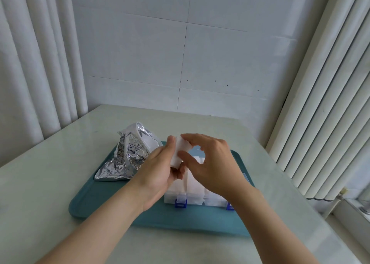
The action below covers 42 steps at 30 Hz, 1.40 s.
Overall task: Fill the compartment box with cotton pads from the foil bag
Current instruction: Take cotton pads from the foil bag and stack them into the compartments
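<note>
Nearest on the teal tray (120, 209), the compartment box (194, 198) with its blue latches (180, 202) showed a front row already packed white, so the job looked well along, though the hands hid the rear compartments and I could not tell how many were empty. Above the box, the left hand (160, 173) and right hand (210, 167) both pinched one stack of cotton pads (181, 151), probably squaring it before placing it. Farther back, at the tray's left rear, the foil bag (128, 157) slumped open-mouthed with white showing inside, and nothing blocked the reach.
</note>
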Available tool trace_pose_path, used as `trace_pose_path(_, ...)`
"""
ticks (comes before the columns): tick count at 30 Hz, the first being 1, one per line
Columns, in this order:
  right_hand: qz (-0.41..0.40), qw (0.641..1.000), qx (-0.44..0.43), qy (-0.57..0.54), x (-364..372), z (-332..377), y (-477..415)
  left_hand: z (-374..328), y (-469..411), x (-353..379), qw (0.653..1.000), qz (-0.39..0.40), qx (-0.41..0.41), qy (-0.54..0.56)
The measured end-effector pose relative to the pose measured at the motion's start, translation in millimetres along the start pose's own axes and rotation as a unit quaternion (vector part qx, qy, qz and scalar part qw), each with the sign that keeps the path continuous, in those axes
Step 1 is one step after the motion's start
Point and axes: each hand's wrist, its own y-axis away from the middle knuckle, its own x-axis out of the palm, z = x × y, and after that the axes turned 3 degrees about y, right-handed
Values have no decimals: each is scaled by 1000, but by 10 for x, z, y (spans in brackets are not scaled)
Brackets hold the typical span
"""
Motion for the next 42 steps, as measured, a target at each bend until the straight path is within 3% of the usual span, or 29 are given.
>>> trace_pose_path(6, -109, 993, -45, 19, 131, -41, 90, 24, -10, 17, 1000, -2, -1, 29)
trace_pose_path(13, -112, 993, -9, -25, 188, -80, 164, 44, -1, 3, 1000, 23, 4, -12)
trace_pose_path(26, -243, 965, -102, 17, 234, -155, 229, -3, 17, 29, 1000, 8, -15, 9)
trace_pose_path(34, -253, 963, -88, 17, 259, -161, 241, -17, 39, 67, 999, 39, -2, 0)
trace_pose_path(42, -192, 977, -61, -66, 153, -81, 235, -4, 4, 34, 1000, 3, -16, 11)
